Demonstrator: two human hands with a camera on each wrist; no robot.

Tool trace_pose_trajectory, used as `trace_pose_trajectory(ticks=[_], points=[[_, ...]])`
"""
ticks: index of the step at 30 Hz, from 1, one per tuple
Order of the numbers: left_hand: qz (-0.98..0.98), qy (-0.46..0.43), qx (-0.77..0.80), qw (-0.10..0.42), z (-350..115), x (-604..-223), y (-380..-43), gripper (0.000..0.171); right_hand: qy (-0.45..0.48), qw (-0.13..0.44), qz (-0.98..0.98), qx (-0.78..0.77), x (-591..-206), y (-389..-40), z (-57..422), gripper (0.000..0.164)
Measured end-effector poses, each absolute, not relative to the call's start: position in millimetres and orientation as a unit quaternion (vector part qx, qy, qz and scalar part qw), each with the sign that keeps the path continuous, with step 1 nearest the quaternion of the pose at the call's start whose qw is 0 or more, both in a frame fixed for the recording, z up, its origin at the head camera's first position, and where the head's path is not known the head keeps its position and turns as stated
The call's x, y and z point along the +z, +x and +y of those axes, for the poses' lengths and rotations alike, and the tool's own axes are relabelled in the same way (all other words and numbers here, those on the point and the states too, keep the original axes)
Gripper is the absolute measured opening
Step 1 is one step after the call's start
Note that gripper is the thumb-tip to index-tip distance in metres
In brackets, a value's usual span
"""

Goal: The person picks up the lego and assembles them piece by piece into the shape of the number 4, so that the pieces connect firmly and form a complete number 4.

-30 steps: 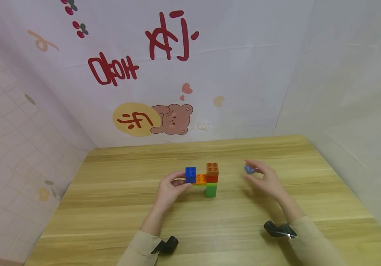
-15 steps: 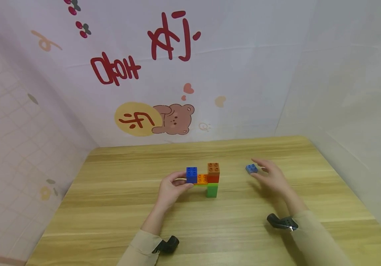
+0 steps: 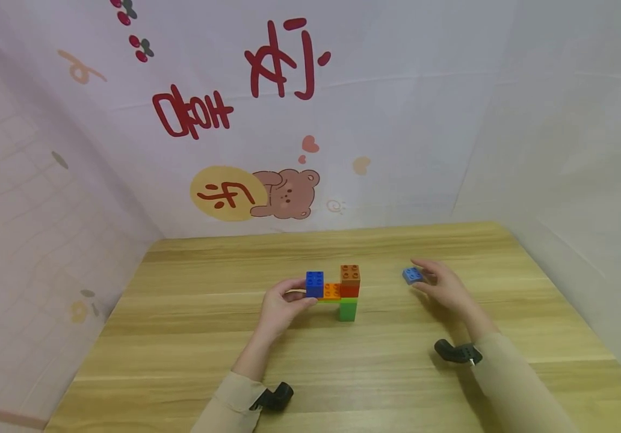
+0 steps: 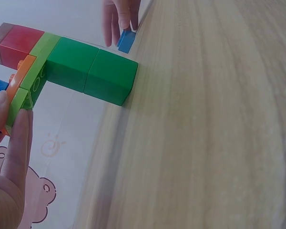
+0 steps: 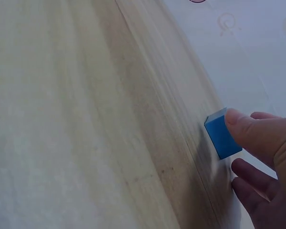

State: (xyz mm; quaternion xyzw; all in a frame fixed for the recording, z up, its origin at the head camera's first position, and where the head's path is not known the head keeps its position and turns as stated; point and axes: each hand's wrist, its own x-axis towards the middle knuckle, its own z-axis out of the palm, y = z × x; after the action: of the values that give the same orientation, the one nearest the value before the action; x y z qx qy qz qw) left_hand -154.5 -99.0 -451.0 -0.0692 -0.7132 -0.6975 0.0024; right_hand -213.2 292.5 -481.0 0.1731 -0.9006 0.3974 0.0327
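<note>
A toy-brick structure (image 3: pixel 349 291) stands upright on the table, with a brown brick (image 3: pixel 350 274) and a red brick (image 3: pixel 349 291) over green bricks (image 4: pixel 88 64). From its column a lime-green arm (image 4: pixel 36 71) juts left, bearing an orange brick (image 3: pixel 332 291) and a dark blue brick (image 3: pixel 315 284). My left hand (image 3: pixel 283 310) grips the arm's outer end, thumb by the blue brick and fingers beneath the lime piece. Off to the right, my right hand (image 3: pixel 446 288) pinches a light blue brick (image 3: pixel 412 275) close over the table. Its thumb overlaps that brick in the right wrist view.
The wood-grain table (image 3: pixel 310 373) ends at a white printed cloth (image 3: pixel 397 120) at the back. More cloth hangs at the left and right sides. Black cameras sit at the left wrist (image 3: pixel 275 397) and the right wrist (image 3: pixel 458 352).
My right hand has drawn slightly right, and the light blue brick now shows more beyond its fingertips, turned a little. The left hand keeps its grip; the whole head view has drifted slightly.
</note>
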Motion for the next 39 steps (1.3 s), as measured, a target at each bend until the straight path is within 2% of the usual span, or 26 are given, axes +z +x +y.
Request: trace_pose_trajectory(ticks=[9, 19, 24, 28, 39], points=[[-0.715, -0.063, -0.697, 0.001, -97.3, -449.8, -155.4, 0.039, 0.189, 0.051, -0.903, 0.383, -484.4, -219.2, 293.3, 0.050], [-0.719, -0.061, -0.692, 0.009, -95.7, -452.6, -157.5, 0.038, 0.153, 0.057, -0.915, 0.368, -486.8, -218.0, 293.5, 0.038], [-0.713, -0.059, -0.698, 0.013, -95.2, -448.0, -155.0, 0.039, 0.154, 0.079, -0.919, 0.354, -485.1, -216.1, 289.7, 0.035], [-0.718, -0.056, -0.694, 0.004, -95.9, -441.0, -153.3, 0.038, 0.168, 0.097, -0.913, 0.358, -478.5, -213.7, 280.5, 0.034], [-0.731, -0.063, -0.679, 0.014, -99.5, -449.3, -156.9, 0.038, 0.194, 0.088, -0.887, 0.411, -447.0, -207.6, 248.1, 0.032]])
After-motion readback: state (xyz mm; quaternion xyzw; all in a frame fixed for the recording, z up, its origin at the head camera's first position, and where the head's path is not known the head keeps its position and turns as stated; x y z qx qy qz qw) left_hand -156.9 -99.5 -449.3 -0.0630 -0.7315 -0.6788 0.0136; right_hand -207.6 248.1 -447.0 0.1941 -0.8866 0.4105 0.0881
